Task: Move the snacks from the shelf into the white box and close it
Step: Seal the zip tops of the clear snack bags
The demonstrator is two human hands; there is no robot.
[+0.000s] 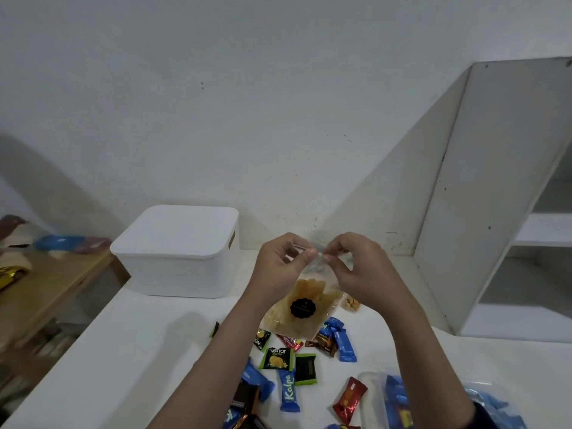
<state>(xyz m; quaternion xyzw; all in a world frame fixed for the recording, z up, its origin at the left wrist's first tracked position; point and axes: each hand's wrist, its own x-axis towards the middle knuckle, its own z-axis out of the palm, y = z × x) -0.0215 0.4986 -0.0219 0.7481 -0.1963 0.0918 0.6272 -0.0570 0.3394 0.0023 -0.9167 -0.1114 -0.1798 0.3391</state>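
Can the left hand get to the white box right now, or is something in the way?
Probably yes, but not at once. The left hand is pinching the top of the clear snack bag together with the right hand. Nothing stands between it and the white box, which sits close on its left with the lid on.

Both hands, left hand (280,258) and right hand (356,264), pinched the top of a clear chip bag (301,308) above scattered snacks (288,366), right of the lidded white box (179,252).

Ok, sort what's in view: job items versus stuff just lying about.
Job: white box, lid on; clear bag of chips, pinched at its top by left hand and right hand; wrapped snacks; shelf.
Lying about: wooden rack, gold object.
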